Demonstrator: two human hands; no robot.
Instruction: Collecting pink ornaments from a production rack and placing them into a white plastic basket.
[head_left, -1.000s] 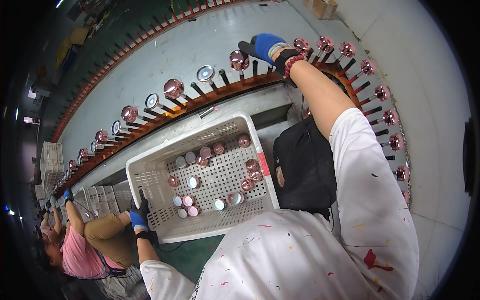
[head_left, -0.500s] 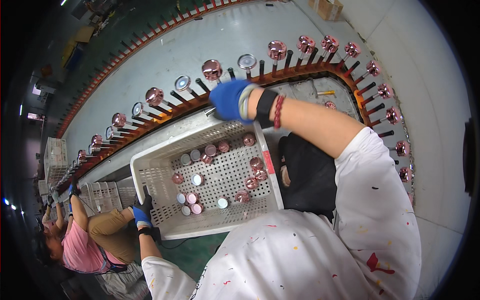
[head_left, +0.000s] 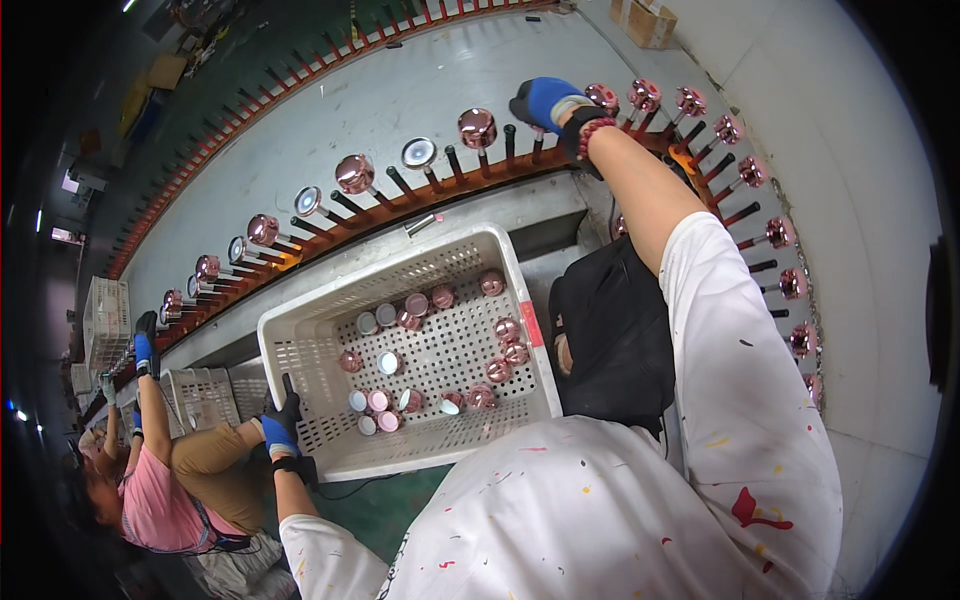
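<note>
Presently the right hand [head_left: 545, 100], in a blue glove, is stretched out to the curved conveyor rail [head_left: 400, 205] and rests at a black peg [head_left: 537, 145]; whether its fingers are closed on a cap or already spread cannot be told from this angle. The left hand [head_left: 280, 420] has its fingers clamped on the near-left rim of the white perforated crate [head_left: 530, 330].

Progress, as judged: many pegs along the rail already carry pink metallic caps [head_left: 477, 127], while several pegs near the reaching hand stand bare. Roughly a dozen and a half loose caps [head_left: 505, 328] lie in the crate bottom, so the loading is only partly done.

Against the view half a second earlier, the right hand has risen from over the crate's far edge up to the rail. The left hand's hold on the crate is unchanged. A second person [head_left: 150, 490] works further along the line at the lower left.
</note>
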